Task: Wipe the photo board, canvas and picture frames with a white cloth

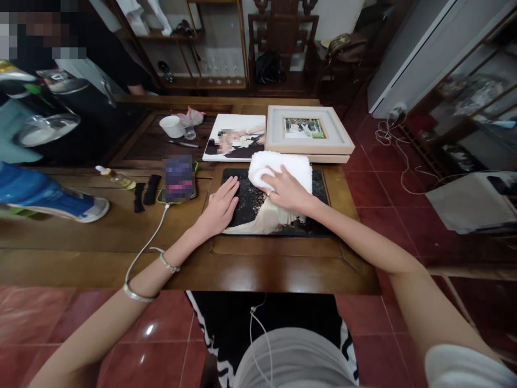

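Note:
On the wooden table in front of me lies a dark photo panel with a pale flowing dress printed on it. My left hand rests at the panel's left edge, fingers stretched out and holding nothing. A folded white towel covers the panel's upper middle and reaches past its far edge. My right hand presses down on the towel, fingers gripping its near side. Part of the print is hidden under the towel and that hand.
Beyond the panel lie a white photo print and a pale picture frame. To the left are a phone on a white cable, black straps, a dropper bottle, a blue container and a white cup. A person stands at far left.

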A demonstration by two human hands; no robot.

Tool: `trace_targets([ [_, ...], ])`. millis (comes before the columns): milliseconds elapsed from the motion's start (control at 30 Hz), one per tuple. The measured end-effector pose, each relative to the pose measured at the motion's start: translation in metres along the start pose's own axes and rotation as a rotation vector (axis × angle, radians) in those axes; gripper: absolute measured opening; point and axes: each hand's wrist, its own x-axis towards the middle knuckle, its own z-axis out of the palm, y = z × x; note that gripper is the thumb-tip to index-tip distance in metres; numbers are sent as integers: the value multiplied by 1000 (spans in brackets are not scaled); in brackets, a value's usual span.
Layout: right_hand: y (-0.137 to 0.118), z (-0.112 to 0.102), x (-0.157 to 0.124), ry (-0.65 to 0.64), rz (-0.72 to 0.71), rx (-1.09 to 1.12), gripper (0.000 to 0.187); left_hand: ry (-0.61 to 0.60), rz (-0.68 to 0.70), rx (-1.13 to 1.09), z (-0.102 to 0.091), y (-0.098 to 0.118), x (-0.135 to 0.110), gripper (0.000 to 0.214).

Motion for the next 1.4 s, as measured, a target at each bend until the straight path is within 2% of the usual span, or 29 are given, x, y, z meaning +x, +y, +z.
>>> trace_targets([
  [67, -3, 2, 4, -9, 5, -19, 32, -2, -10, 5, 0, 0, 0, 50],
  [133, -16, 5, -5, -40, -5, -20, 32, 0, -21, 6, 0, 1, 0, 50],
  [333, -80, 5, -80, -151, -221, 51, 27, -23, -14, 9, -2, 3, -1, 50],
  [433, -94, 0, -101, -179, -311, 91, 26, -26, -8, 13, -3, 4, -1, 50],
  [567, -75, -5, -89, -152, -244, 115, 25, -37, -15, 32, -3, 4, -1, 50],
  [767, -16, -5, -36, -41, 83, 5, 29, -5, -23, 24, 0, 5, 0, 50],
  [833, -8, -4, -23, -23, 169, -18, 31, 9, -33, 5, 1, 6, 1, 51],
  [900, -11, -2, -16, -27, 192, -29, 33, 16, -58, -45, -1, 7, 2, 53],
  [1000, -33, 4, -17, -71, 60, 3, 33, 25, -128, -217, -9, 7, 5, 59],
  [1100, -59, 8, -28, -122, -217, 79, 29, 55, -204, -415, -20, 2, 8, 64],
  [1167, -72, 7, -37, -164, -373, 125, 26, 69, -225, -482, -23, -1, 9, 66],
  [1233, -81, 3, -47, -213, -465, 155, 24, 77, -219, -481, -23, 0, 9, 67],
  [1300, -84, -5, -58, -257, -483, 159, 22, 77, -195, -422, -21, 3, 9, 66],
  [1400, -81, -19, -75, -274, -381, 146, 18, 46, -117, -286, -16, 11, 5, 63],
])
